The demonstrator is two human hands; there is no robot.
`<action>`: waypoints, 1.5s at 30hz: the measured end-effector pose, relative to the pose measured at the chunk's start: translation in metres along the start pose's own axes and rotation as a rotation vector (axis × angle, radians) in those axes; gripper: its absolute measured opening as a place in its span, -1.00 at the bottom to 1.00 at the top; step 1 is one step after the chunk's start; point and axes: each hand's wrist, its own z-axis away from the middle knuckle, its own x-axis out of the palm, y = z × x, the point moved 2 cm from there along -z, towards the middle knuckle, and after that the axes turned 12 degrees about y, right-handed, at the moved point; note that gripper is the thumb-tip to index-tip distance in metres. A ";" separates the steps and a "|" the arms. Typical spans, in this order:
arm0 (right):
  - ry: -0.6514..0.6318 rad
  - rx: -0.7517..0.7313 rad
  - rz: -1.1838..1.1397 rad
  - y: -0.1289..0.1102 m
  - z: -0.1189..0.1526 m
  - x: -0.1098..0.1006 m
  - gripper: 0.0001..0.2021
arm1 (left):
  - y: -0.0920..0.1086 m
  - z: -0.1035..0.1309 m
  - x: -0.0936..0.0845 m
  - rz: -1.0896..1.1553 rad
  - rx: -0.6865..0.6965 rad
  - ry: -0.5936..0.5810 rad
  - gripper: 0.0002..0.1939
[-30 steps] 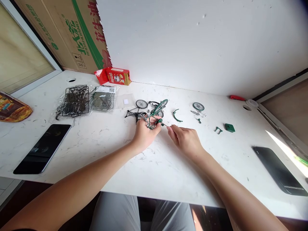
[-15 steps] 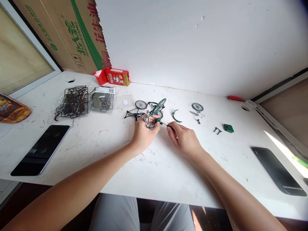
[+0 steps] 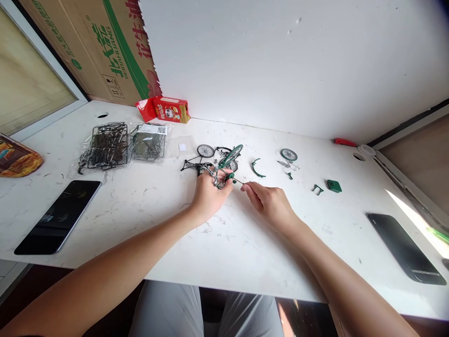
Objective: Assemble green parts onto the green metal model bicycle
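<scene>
My left hand is closed around a small green model bicycle, with its wheel pointing up and away and its silver handlebar near my fingers. My right hand pinches a thin screwdriver; most of its handle is hidden in the fingers. The shaft's tip meets the green part by my left thumb. Just behind my left hand lie black bicycle parts and a loose black wheel. A curved green mudguard rests to the right of the model.
Farther right are a green-rimmed wheel, a small green bracket and a green block. Bagged black parts, a red box and a phone are on the left. A dark flat device lies at right.
The view has shifted very slightly. My right hand has turned a little around the screwdriver, and more of its shaft shows. My left hand keeps its hold on the model bicycle.
</scene>
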 end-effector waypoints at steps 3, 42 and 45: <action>-0.047 0.097 -0.119 -0.004 -0.002 -0.002 -0.54 | -0.003 0.000 -0.001 -0.001 0.028 0.002 -0.81; 0.019 0.128 -0.337 0.029 -0.015 -0.004 -0.65 | 0.013 -0.012 0.002 0.439 -0.463 -0.059 -0.49; 0.010 0.174 -0.527 0.021 -0.012 -0.001 -0.67 | 0.015 -0.009 0.004 0.481 -0.496 -0.119 -0.51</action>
